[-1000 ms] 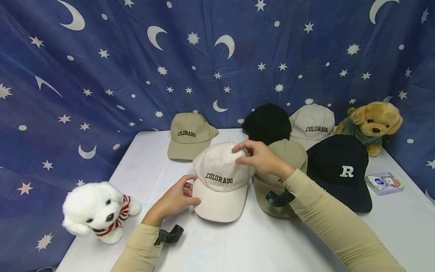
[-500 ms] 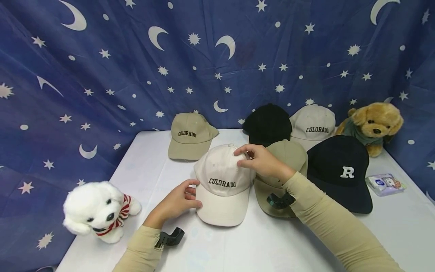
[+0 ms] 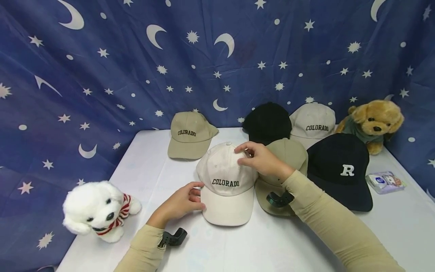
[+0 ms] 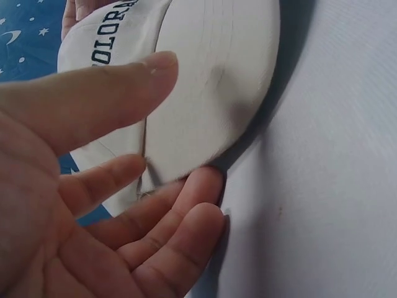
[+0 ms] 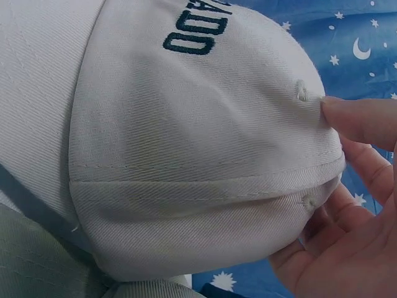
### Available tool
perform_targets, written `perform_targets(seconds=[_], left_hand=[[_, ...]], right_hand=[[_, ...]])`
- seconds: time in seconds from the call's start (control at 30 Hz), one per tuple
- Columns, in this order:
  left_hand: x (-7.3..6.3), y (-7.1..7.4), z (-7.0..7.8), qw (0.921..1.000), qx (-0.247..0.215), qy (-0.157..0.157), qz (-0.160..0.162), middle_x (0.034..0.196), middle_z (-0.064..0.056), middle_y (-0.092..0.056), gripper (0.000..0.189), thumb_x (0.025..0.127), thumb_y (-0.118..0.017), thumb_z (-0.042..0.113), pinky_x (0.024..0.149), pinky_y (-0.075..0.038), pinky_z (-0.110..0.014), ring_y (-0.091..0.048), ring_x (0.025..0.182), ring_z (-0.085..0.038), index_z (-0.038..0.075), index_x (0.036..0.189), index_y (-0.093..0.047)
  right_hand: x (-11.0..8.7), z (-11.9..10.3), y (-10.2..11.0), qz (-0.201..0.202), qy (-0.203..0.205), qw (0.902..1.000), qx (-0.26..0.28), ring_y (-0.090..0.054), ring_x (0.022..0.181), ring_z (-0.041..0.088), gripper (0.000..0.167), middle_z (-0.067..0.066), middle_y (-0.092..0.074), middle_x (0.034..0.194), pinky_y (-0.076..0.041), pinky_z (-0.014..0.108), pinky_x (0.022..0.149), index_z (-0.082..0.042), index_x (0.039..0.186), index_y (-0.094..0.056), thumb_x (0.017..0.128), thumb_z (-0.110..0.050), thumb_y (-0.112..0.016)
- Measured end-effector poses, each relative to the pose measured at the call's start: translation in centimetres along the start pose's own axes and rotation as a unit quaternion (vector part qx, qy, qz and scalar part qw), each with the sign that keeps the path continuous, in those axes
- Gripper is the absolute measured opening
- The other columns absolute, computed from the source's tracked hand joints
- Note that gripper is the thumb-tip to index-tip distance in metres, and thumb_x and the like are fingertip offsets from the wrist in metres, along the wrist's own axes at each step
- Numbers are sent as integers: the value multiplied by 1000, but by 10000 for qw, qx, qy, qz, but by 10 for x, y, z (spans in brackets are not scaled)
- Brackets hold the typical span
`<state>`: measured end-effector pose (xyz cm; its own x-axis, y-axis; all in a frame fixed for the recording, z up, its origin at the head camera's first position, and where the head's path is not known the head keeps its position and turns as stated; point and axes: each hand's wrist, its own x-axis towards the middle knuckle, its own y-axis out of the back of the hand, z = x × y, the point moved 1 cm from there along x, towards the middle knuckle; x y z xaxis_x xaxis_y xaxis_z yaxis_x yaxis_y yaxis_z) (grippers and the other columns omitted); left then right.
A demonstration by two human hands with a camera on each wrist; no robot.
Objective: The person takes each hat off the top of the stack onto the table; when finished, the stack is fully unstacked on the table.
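Observation:
A white baseball cap lettered COLORADO sits at the middle of the table, brim toward me. My right hand holds its crown at the upper right; in the right wrist view the thumb presses the front panel while the fingers curve around the far side. At the brim's left edge is my left hand. In the left wrist view its thumb lies over the brim, and its fingertips are right at the brim's edge.
Close on the right are a khaki cap, a black R cap, a black cap and a light COLORADO cap. A tan COLORADO cap stands back left. Plush dogs flank the table; a small packet lies right.
The white cap has shifted slightly to the right and turned a little. My left hand has moved right along with its brim, while my right hand has stayed nearly in place on the crown.

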<state>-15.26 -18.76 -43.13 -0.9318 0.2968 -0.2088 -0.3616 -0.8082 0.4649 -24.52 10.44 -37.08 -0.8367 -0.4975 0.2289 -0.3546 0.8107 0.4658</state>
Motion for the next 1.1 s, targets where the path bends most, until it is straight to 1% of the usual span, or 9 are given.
perform_targets(seconds=[0.13, 0.3, 0.5, 0.63, 0.77, 0.9, 1.1], left_hand=[[0, -1, 1, 9999, 111, 7, 55, 120, -11, -57, 68, 80, -84, 10, 80, -50, -31, -61, 99, -19, 0, 139, -51], [2, -2, 2, 9997, 127, 42, 193, 124, -9, -59, 66, 80, -84, 11, 83, -49, -31, -57, 107, -22, 1, 138, -54], [3, -2, 1, 9995, 145, 23, 267, 122, -9, -60, 65, 80, -84, 10, 82, -49, -32, -58, 106, -22, 1, 137, -55], [5, -4, 0, 9994, 148, 15, 298, 123, -9, -60, 64, 80, -84, 10, 82, -49, -31, -57, 105, -21, 1, 137, -55], [6, -6, 0, 9995, 149, 6, 281, 124, -8, -60, 64, 81, -84, 11, 82, -49, -30, -57, 105, -21, 2, 137, -55], [6, -7, 0, 9993, 204, 31, 312, 122, -6, -60, 64, 80, -84, 12, 80, -50, -29, -57, 104, -20, 4, 137, -56], [8, -3, -2, 9985, 294, 130, 440, 120, -5, -61, 63, 80, -84, 13, 80, -50, -30, -58, 103, -18, 6, 137, -57]], right_hand=[[1, 2, -1, -25, -20, 10000, 2, -50, 94, 25, 29, 14, -66, 116, -42, 36, 87, 3, 115, -69, 86, 0, -72], [3, 4, -2, -42, -104, 9999, -61, -48, 90, 24, 30, 13, -64, 116, -41, 34, 82, 1, 116, -68, 87, -1, -73], [4, 6, -3, -7, -131, 9999, -106, -47, 86, 23, 30, 12, -63, 112, -41, 33, 77, 1, 117, -68, 87, -2, -72], [5, 9, -4, 63, -150, 9998, -60, -47, 86, 24, 30, 14, -62, 112, -42, 33, 77, 1, 117, -68, 88, -1, -72], [5, 11, -4, 159, -130, 9998, -51, -49, 90, 25, 31, 16, -62, 114, -42, 33, 79, 3, 118, -67, 87, -1, -72], [5, 11, -3, 151, -142, 9998, -7, -50, 96, 28, 31, 17, -62, 118, -43, 36, 84, 3, 118, -67, 87, -1, -72], [4, 9, -2, 137, -157, 9998, 45, -50, 103, 31, 32, 18, -61, 121, -42, 40, 89, 3, 118, -67, 87, 0, -72]])
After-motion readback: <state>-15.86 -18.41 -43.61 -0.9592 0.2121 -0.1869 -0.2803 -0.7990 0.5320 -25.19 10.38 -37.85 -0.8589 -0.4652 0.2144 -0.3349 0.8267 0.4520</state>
